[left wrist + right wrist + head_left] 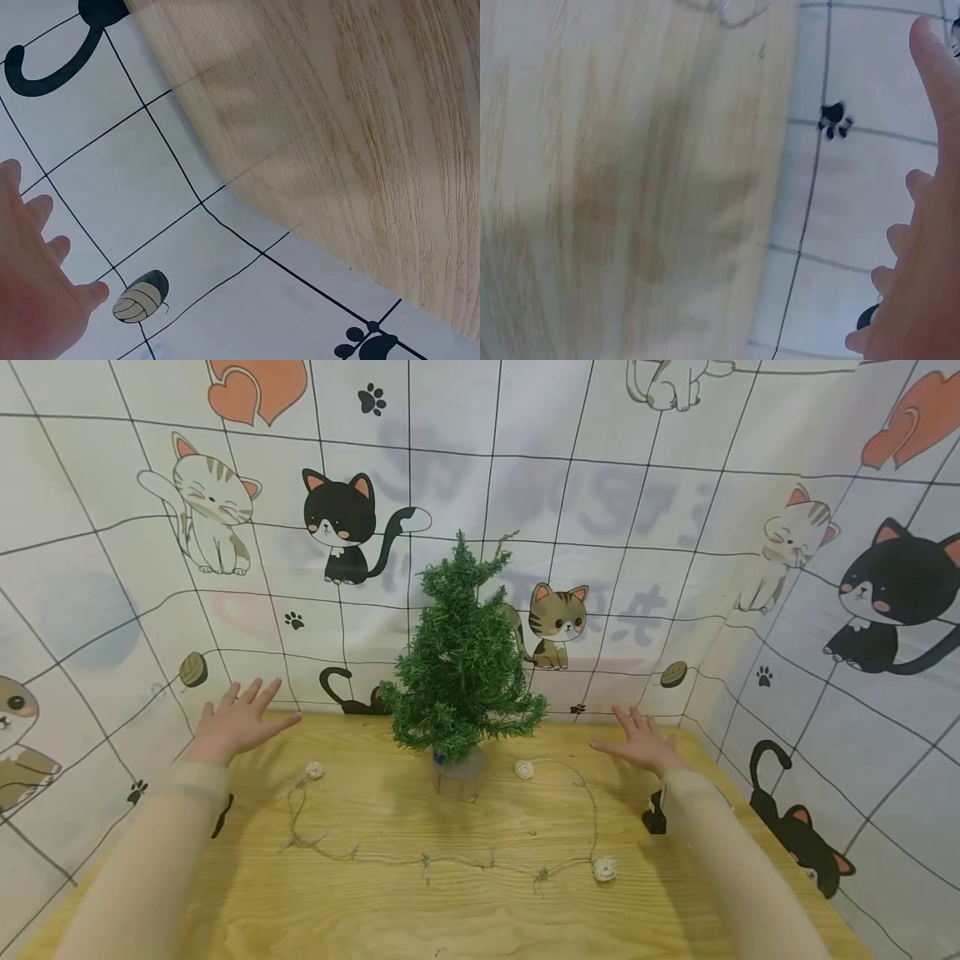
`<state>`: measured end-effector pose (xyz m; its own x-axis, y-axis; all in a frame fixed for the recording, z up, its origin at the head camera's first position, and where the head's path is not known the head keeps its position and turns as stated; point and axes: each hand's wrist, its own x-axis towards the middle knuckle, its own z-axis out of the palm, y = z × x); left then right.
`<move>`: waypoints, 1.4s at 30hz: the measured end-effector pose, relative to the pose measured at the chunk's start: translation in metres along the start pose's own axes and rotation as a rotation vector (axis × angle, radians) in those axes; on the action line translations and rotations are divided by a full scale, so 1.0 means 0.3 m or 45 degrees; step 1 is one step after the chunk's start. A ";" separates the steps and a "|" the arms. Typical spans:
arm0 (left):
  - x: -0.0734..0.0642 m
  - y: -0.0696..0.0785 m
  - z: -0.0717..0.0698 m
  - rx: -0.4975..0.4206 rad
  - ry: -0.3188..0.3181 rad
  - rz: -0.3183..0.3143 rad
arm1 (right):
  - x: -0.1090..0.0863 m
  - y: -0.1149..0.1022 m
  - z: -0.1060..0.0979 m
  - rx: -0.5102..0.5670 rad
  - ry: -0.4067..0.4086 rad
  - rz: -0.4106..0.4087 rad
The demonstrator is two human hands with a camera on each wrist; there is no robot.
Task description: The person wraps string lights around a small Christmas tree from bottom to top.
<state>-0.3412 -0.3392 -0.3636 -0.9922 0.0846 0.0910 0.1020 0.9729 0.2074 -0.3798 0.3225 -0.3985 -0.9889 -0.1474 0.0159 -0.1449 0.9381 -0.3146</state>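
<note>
My left hand (238, 727) reaches over the table's back left corner, fingers spread and holding nothing. Over the back right part is my right hand (643, 743), its fingers also spread around nothing. Both hands appear at the edges of their wrist views, in the left wrist view (41, 285) and the right wrist view (919, 255). Between them a small green artificial Christmas tree (465, 660) stands upright on a round wooden base (459, 779). In front of it a twine garland (382, 858) curves across the table, with pale woven balls (604, 869) along it.
The wooden table (360, 918) meets a white grid-patterned cloth (465, 477) with printed cats at the back and sides. One woven ball (525, 769) lies right of the tree base, another ball (315, 770) to its left. A small black object (655, 817) shows beside the right wrist.
</note>
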 end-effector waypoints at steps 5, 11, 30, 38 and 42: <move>-0.012 0.025 0.000 0.044 0.026 0.070 | -0.023 -0.050 -0.006 -0.008 0.041 -0.124; -0.052 0.098 0.006 0.145 0.073 0.211 | -0.105 -0.133 0.010 0.002 0.078 -0.318; -0.251 0.484 0.204 0.150 -0.131 0.835 | -0.381 -0.421 0.226 0.025 -0.372 -0.812; -0.298 0.585 0.251 0.037 -0.375 0.898 | -0.414 -0.454 0.257 -0.149 -0.307 -0.729; -0.303 0.611 0.269 -0.060 -0.476 0.903 | -0.421 -0.467 0.267 -0.139 -0.257 -0.708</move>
<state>-0.2379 -0.1512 -0.4124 -0.6471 0.7538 -0.1138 0.7118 0.6509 0.2640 -0.2321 0.1845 -0.4324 -0.7397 -0.6721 -0.0334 -0.6520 0.7282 -0.2114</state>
